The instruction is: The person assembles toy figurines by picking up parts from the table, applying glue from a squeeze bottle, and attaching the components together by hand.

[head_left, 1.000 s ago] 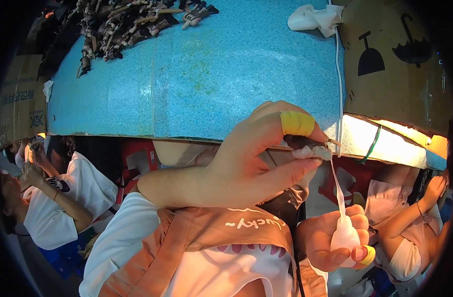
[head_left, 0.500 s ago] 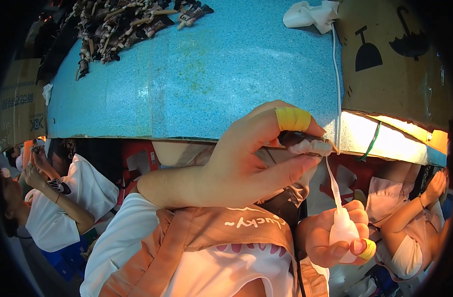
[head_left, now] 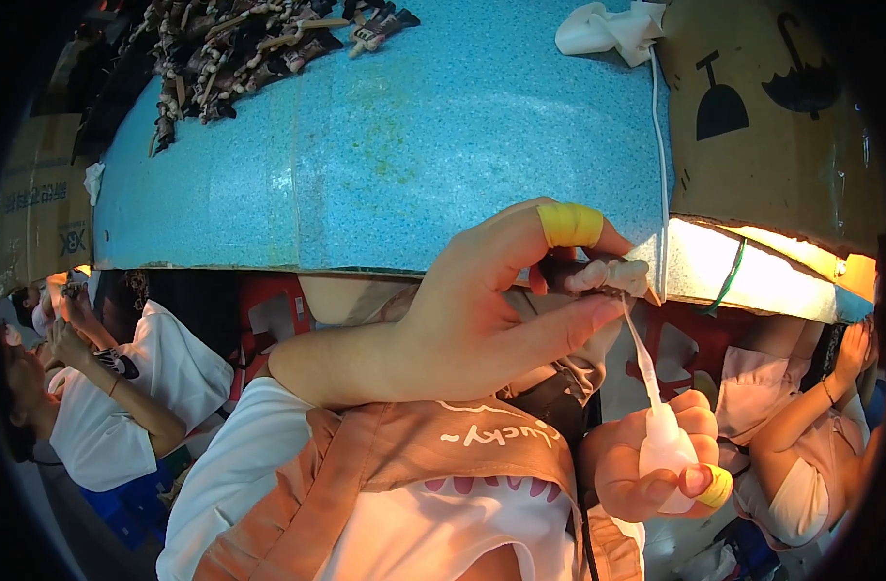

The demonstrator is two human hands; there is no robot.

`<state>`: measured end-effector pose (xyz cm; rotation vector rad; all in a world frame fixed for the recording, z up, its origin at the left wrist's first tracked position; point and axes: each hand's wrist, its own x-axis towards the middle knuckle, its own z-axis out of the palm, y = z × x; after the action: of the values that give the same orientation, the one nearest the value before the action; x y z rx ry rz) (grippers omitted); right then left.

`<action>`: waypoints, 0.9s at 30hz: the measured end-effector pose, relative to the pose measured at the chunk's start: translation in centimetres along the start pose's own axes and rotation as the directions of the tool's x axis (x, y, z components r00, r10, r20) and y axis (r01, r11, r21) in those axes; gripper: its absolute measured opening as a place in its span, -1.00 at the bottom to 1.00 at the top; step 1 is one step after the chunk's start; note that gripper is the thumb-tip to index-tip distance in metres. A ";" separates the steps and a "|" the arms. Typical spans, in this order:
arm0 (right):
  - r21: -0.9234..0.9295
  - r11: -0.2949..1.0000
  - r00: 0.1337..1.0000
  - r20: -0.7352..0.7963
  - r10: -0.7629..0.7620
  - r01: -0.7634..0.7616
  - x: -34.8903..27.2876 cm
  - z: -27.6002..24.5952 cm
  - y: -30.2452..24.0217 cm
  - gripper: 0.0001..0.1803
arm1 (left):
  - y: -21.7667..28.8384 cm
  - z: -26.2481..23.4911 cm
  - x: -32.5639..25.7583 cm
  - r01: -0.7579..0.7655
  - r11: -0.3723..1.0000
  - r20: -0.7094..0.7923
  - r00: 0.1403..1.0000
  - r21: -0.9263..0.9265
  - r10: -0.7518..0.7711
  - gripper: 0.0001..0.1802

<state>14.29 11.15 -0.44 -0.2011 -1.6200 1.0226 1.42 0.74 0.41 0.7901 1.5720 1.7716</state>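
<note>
Left hand: closed, pinching a small pale part between thumb and taped forefinger, just below the blue table edge.
Right hand: wrapped around a white squeeze bottle, low right.
Nozzle: long, thin, tip touching the pale part.
Table: dark small parts heaped at far edge; white cloth near cardboard box.

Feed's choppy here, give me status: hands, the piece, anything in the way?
Left hand pinching small piece. Right hand gripping white squeeze bottle, nozzle up at piece. Nothing between.
</note>
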 end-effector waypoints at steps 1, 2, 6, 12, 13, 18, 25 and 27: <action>0.014 1.000 1.000 0.020 0.003 -0.003 0.0 -0.1 0.0 -0.78 | 0.0 0.0 0.0 0.000 1.000 0.000 1.000 0.000 0.000 -0.62; 0.015 1.000 1.000 0.020 0.004 -0.004 0.0 -0.2 0.1 -0.78 | 0.0 -0.1 0.0 0.016 1.000 -0.002 1.000 0.002 -0.016 -0.61; -0.005 0.999 0.997 -0.065 0.040 -0.041 -0.4 -0.6 1.0 -0.72 | 0.0 0.2 -0.1 0.010 0.990 -0.104 0.994 -0.138 -0.024 -0.61; 0.261 0.658 0.708 0.237 0.666 -0.706 1.3 0.2 2.7 -0.52 | -0.1 -1.8 -0.4 -0.038 0.994 -0.142 0.990 -0.104 0.022 -0.64; 0.239 0.688 0.724 0.323 0.610 -0.685 1.2 0.5 4.1 -0.55 | -0.4 -2.1 -0.5 -0.095 0.987 -0.180 0.981 -0.131 0.071 -0.65; -0.034 0.919 0.832 0.413 0.371 -0.392 3.0 4.0 7.0 -0.65 | -0.7 -3.1 -1.0 -0.143 0.974 -0.272 0.958 -0.176 0.091 -0.66; -0.412 0.900 0.919 0.393 0.035 0.143 3.4 5.1 6.9 -0.63 | -1.0 -3.4 -1.5 -0.148 0.971 -0.282 0.955 -0.190 0.090 -0.65; -0.326 0.932 0.939 0.341 -0.040 0.158 3.4 2.7 5.8 -0.66 | -0.8 -3.3 -1.6 -0.092 0.956 -0.266 0.964 -0.280 0.015 -0.64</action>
<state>8.62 15.43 -1.99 -0.1891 -2.0953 0.7055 -0.10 -2.46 -0.80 0.4752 1.4110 2.1566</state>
